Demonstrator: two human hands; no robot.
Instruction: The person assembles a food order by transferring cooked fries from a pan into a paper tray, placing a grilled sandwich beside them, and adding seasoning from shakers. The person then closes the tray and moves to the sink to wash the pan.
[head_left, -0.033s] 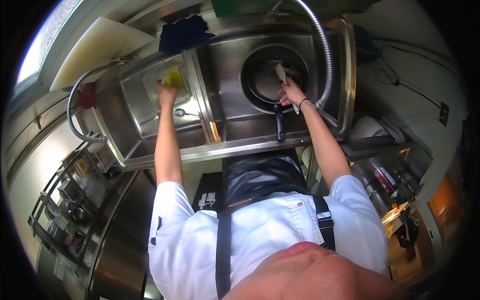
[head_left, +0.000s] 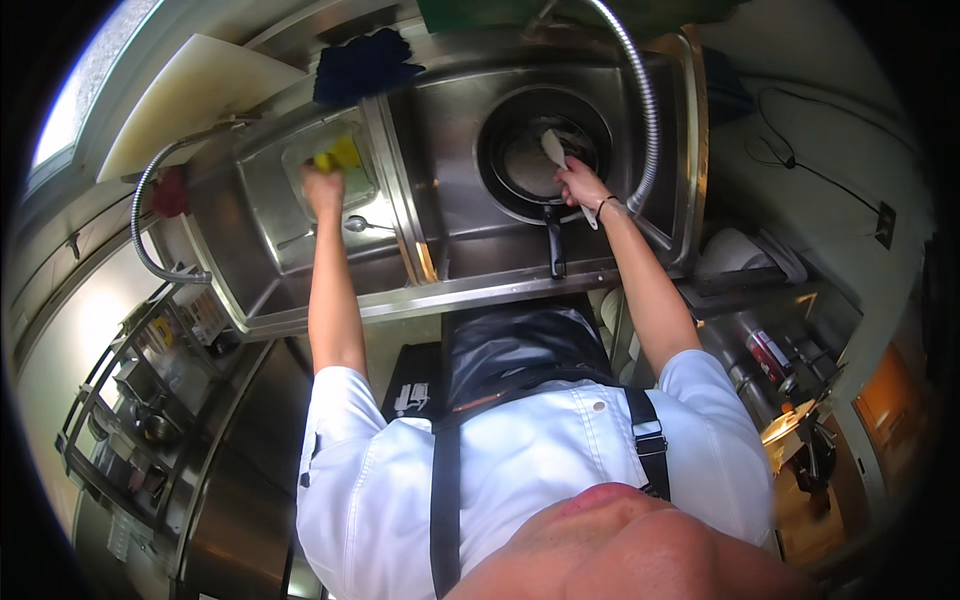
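Note:
In the left sink basin my left hand (head_left: 322,190) is closed on a yellow sponge or cloth (head_left: 345,153). That hand is over a clear rectangular container (head_left: 368,190), which sits on the basin floor. A metal spoon (head_left: 357,223) lies close to my wrist, with another thin utensil (head_left: 295,239) on the other side of it. My right hand (head_left: 583,186) grips a pale spatula (head_left: 553,149) by its handle, the blade pointing away from me. Beneath it, a dark frying pan (head_left: 490,185) stands in the right basin, with its black handle (head_left: 556,245) toward me. Something wet and pale covers the pan's inside.
A metal divider (head_left: 395,170) separates the basins. A flexible hose (head_left: 648,110) hangs along the right basin, and a second hose (head_left: 140,215) curves at the left. Behind lie a dark blue cloth (head_left: 365,68) and a white board (head_left: 195,100). A rack (head_left: 125,400) stands at lower left.
The yellow sponge or cloth has shifted in my left hand, and some of it now shows past my fingers. My right hand has turned the spatula slightly, its blade moving left.

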